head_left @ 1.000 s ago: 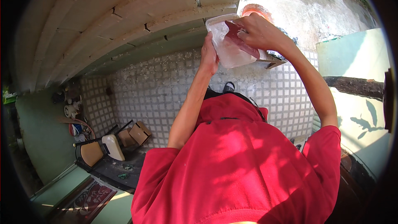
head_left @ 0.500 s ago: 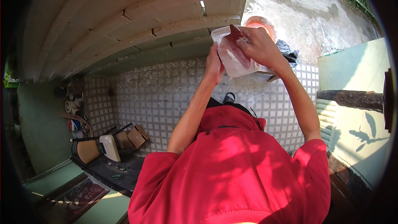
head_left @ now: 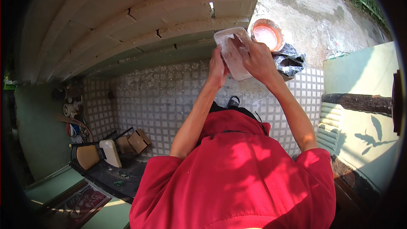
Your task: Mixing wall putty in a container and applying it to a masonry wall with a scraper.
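Note:
My left hand (head_left: 217,68) grips the near left side of a shallow white plastic tray (head_left: 222,34), its fingers going under it. White paste is smeared inside the tray. In my right hand (head_left: 259,61) is a reddish-brown scraper (head_left: 238,42), held over the tray with its blade seen nearly edge-on. My fingers are wrapped round it and cover part of it. Just beyond my right hand stands an orange bucket (head_left: 281,38) holding pale, whitish stuff.
A crumpled black plastic bag (head_left: 290,59) lies beside the bucket. Ridged wall boards (head_left: 148,12) rise at the upper left. Chairs (head_left: 87,156) and a cardboard box (head_left: 139,141) are at lower left. A dark log (head_left: 360,102) juts out at right. The tiled floor (head_left: 169,101) is speckled white.
The scraper has turned from broad side to nearly edge-on in the tray. My right hand has moved slightly left and down, uncovering the bucket. My left hand still holds the tray.

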Available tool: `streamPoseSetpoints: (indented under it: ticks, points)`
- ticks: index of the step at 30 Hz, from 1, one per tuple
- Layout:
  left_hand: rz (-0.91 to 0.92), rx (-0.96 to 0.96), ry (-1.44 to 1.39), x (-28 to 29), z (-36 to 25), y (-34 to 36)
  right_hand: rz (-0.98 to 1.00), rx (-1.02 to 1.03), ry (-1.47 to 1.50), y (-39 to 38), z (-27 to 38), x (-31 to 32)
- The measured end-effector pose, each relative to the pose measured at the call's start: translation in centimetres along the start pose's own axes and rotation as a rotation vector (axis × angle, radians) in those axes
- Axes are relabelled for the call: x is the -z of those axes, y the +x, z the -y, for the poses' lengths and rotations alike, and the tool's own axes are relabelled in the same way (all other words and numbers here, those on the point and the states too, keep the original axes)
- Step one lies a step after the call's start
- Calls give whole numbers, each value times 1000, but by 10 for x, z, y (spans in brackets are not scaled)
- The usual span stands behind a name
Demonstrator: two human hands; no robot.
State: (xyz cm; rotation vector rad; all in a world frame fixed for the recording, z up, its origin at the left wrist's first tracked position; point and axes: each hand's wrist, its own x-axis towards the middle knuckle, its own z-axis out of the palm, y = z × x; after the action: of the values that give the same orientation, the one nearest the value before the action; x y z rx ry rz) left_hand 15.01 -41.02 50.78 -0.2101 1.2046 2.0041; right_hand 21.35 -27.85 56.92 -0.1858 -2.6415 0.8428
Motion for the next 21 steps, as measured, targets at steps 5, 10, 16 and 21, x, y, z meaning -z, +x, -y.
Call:
streamPoseSetpoints:
  ticks: [5,10,16,21]
  points:
    - [119,26,-64,23,-17,13,19,-42,94,12,34,-5]
    - [194,33,-52,47,-39,29,64,-89,63,35,46,-26]
    - [159,66,-46,73,-73,44,-58,-168,20,74,63,-26]
    - [174,82,31,87,-93,57,-56,-163,-103,93,63,-63]
